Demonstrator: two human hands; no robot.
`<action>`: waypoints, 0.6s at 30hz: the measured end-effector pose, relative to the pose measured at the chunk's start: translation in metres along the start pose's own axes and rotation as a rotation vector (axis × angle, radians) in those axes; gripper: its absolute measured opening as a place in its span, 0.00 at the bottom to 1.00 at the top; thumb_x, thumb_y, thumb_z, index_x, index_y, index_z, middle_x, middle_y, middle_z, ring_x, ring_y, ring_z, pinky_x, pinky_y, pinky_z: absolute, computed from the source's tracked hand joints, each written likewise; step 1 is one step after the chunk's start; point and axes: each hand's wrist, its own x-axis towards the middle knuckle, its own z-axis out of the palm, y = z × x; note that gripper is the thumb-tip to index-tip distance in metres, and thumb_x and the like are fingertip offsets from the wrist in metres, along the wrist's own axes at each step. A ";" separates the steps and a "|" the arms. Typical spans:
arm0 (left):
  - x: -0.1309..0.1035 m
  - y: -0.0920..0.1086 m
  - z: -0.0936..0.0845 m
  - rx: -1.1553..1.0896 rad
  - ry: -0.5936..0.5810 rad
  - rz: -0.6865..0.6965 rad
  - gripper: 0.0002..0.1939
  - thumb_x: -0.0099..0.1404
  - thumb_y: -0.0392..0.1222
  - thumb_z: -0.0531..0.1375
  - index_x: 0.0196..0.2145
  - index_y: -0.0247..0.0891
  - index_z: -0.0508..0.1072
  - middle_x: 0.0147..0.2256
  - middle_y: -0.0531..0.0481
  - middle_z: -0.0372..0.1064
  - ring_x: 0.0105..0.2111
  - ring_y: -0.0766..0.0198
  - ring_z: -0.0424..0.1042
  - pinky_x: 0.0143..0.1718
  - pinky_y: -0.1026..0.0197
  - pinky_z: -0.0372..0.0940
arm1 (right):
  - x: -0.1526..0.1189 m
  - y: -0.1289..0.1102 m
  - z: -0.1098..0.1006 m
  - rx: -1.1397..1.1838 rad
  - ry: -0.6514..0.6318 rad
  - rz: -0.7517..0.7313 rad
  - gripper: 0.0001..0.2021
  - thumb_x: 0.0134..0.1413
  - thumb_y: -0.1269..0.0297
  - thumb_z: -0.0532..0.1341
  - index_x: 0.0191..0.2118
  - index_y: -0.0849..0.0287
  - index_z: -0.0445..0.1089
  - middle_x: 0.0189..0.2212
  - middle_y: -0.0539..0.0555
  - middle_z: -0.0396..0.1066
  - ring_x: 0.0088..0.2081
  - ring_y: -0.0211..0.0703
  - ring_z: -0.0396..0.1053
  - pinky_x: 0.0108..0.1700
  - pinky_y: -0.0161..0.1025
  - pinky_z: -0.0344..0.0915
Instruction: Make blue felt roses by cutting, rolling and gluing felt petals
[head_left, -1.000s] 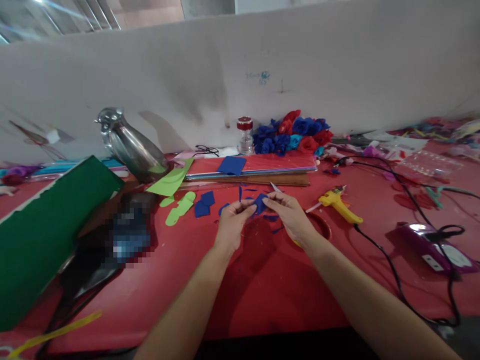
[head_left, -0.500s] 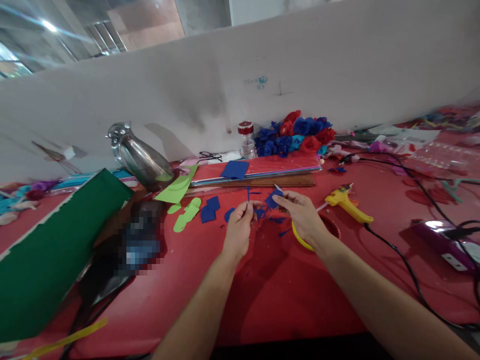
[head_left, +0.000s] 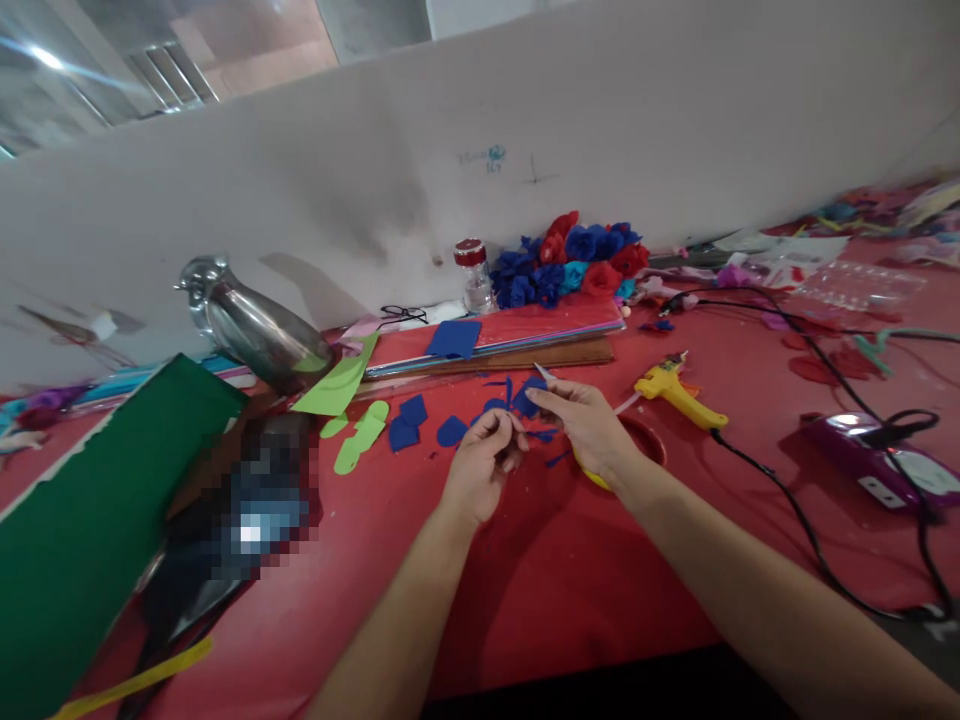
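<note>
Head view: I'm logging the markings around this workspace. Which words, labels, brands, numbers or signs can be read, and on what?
"167", probably, the last digit unsure: handwritten on the wall.
Line above it: maybe starts "75"; the rest is too blurred, ending at a teal scribble.
Purple socket unit and yellow glue gun: no lettering can be made out.

Left hand (head_left: 480, 465): seen bare | right hand (head_left: 591, 425): seen bare | two forearms (head_left: 709, 545): shown uncovered, narrowed toward the hands
</note>
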 end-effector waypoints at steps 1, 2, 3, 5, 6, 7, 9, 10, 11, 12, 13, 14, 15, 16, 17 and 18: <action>0.000 0.000 0.000 -0.007 -0.007 -0.014 0.15 0.55 0.50 0.63 0.25 0.36 0.65 0.19 0.54 0.61 0.17 0.75 0.50 0.19 0.67 0.44 | 0.000 0.000 0.000 0.004 0.001 0.007 0.12 0.30 0.57 0.71 0.21 0.58 0.73 0.20 0.47 0.70 0.22 0.32 0.62 0.29 0.34 0.58; 0.000 -0.001 -0.001 -0.010 -0.009 -0.028 0.15 0.54 0.50 0.63 0.25 0.36 0.65 0.19 0.54 0.61 0.17 0.74 0.50 0.19 0.68 0.44 | 0.000 0.000 0.000 0.006 0.000 0.017 0.12 0.30 0.56 0.71 0.21 0.58 0.73 0.20 0.47 0.70 0.22 0.32 0.61 0.29 0.34 0.58; 0.000 -0.001 -0.001 -0.009 -0.008 -0.038 0.15 0.54 0.50 0.63 0.24 0.36 0.65 0.19 0.54 0.61 0.17 0.74 0.51 0.19 0.68 0.45 | 0.000 0.000 0.000 0.006 -0.003 0.029 0.12 0.29 0.56 0.71 0.21 0.58 0.73 0.20 0.47 0.70 0.22 0.32 0.61 0.28 0.34 0.57; 0.001 -0.001 -0.001 -0.002 -0.002 -0.051 0.15 0.54 0.50 0.64 0.23 0.36 0.65 0.18 0.54 0.60 0.18 0.73 0.52 0.19 0.68 0.45 | -0.001 -0.001 0.001 -0.001 -0.012 0.046 0.13 0.30 0.56 0.71 0.21 0.58 0.73 0.20 0.47 0.70 0.21 0.32 0.61 0.28 0.34 0.57; 0.001 -0.002 -0.001 0.003 0.003 -0.050 0.16 0.53 0.50 0.64 0.23 0.36 0.65 0.18 0.54 0.60 0.18 0.73 0.52 0.19 0.68 0.45 | -0.002 -0.002 0.001 -0.007 -0.021 0.051 0.13 0.30 0.56 0.71 0.21 0.59 0.73 0.19 0.48 0.70 0.21 0.32 0.61 0.27 0.34 0.57; 0.002 -0.003 -0.001 0.007 0.007 -0.047 0.16 0.53 0.50 0.64 0.23 0.36 0.65 0.18 0.54 0.60 0.18 0.73 0.52 0.19 0.67 0.45 | -0.002 -0.003 0.001 -0.012 -0.030 0.056 0.13 0.30 0.56 0.71 0.20 0.59 0.73 0.19 0.48 0.70 0.21 0.32 0.61 0.27 0.34 0.57; 0.003 -0.004 -0.002 0.013 0.008 -0.036 0.16 0.53 0.51 0.64 0.23 0.36 0.65 0.18 0.54 0.60 0.18 0.73 0.51 0.19 0.67 0.44 | -0.004 -0.004 0.001 -0.019 -0.042 0.069 0.13 0.31 0.55 0.71 0.19 0.59 0.72 0.18 0.48 0.69 0.21 0.32 0.61 0.27 0.33 0.56; 0.003 -0.005 -0.002 0.019 0.009 -0.030 0.16 0.52 0.51 0.64 0.23 0.36 0.65 0.18 0.54 0.60 0.18 0.73 0.51 0.19 0.67 0.44 | -0.004 -0.004 0.002 -0.022 -0.044 0.078 0.13 0.30 0.55 0.71 0.19 0.59 0.72 0.17 0.48 0.69 0.21 0.32 0.61 0.26 0.33 0.56; 0.004 -0.006 -0.002 0.027 0.013 -0.024 0.17 0.52 0.52 0.64 0.23 0.36 0.66 0.18 0.54 0.60 0.18 0.73 0.51 0.20 0.67 0.45 | -0.005 -0.005 0.002 -0.025 -0.044 0.088 0.13 0.30 0.55 0.71 0.19 0.59 0.72 0.17 0.48 0.69 0.20 0.32 0.61 0.26 0.33 0.57; 0.004 -0.006 -0.002 0.040 0.022 -0.017 0.17 0.52 0.52 0.64 0.23 0.36 0.66 0.18 0.54 0.60 0.18 0.73 0.51 0.20 0.67 0.45 | -0.005 -0.005 0.002 -0.029 -0.043 0.096 0.13 0.30 0.55 0.71 0.18 0.59 0.72 0.16 0.47 0.68 0.20 0.32 0.61 0.26 0.33 0.57; 0.004 -0.007 -0.001 0.054 0.032 -0.011 0.17 0.52 0.53 0.64 0.23 0.36 0.66 0.18 0.54 0.60 0.18 0.73 0.51 0.20 0.67 0.45 | -0.005 -0.005 0.002 -0.034 -0.044 0.101 0.13 0.30 0.55 0.71 0.18 0.59 0.72 0.16 0.47 0.68 0.20 0.32 0.61 0.27 0.33 0.57; 0.004 -0.007 -0.001 0.070 0.044 -0.006 0.17 0.52 0.53 0.64 0.23 0.37 0.66 0.18 0.54 0.60 0.18 0.73 0.51 0.20 0.66 0.45 | -0.005 -0.005 0.001 -0.040 -0.048 0.102 0.13 0.31 0.55 0.71 0.19 0.59 0.72 0.16 0.48 0.68 0.20 0.32 0.61 0.27 0.33 0.58; 0.004 -0.007 -0.001 0.084 0.056 -0.001 0.18 0.51 0.54 0.64 0.22 0.37 0.66 0.18 0.54 0.60 0.18 0.72 0.51 0.20 0.66 0.45 | -0.005 -0.005 0.001 -0.046 -0.054 0.101 0.14 0.32 0.54 0.71 0.19 0.59 0.72 0.16 0.48 0.68 0.20 0.32 0.61 0.27 0.34 0.58; 0.004 -0.007 0.000 0.096 0.064 0.004 0.18 0.51 0.54 0.64 0.22 0.37 0.66 0.18 0.54 0.60 0.18 0.72 0.51 0.20 0.66 0.45 | -0.004 -0.004 0.001 -0.052 -0.058 0.099 0.14 0.32 0.54 0.70 0.18 0.59 0.72 0.16 0.48 0.68 0.20 0.33 0.61 0.27 0.34 0.58; 0.003 -0.007 0.000 0.107 0.072 0.010 0.18 0.51 0.55 0.64 0.22 0.37 0.66 0.18 0.54 0.61 0.18 0.72 0.51 0.21 0.66 0.45 | -0.004 -0.004 0.001 -0.057 -0.060 0.098 0.14 0.32 0.54 0.70 0.18 0.60 0.72 0.17 0.48 0.68 0.20 0.33 0.61 0.27 0.34 0.58; 0.003 -0.006 0.001 0.117 0.079 0.015 0.18 0.51 0.55 0.64 0.22 0.37 0.66 0.18 0.54 0.61 0.18 0.72 0.51 0.21 0.66 0.45 | -0.004 -0.004 0.000 -0.063 -0.059 0.098 0.14 0.32 0.54 0.70 0.18 0.60 0.72 0.17 0.48 0.68 0.21 0.33 0.61 0.27 0.34 0.58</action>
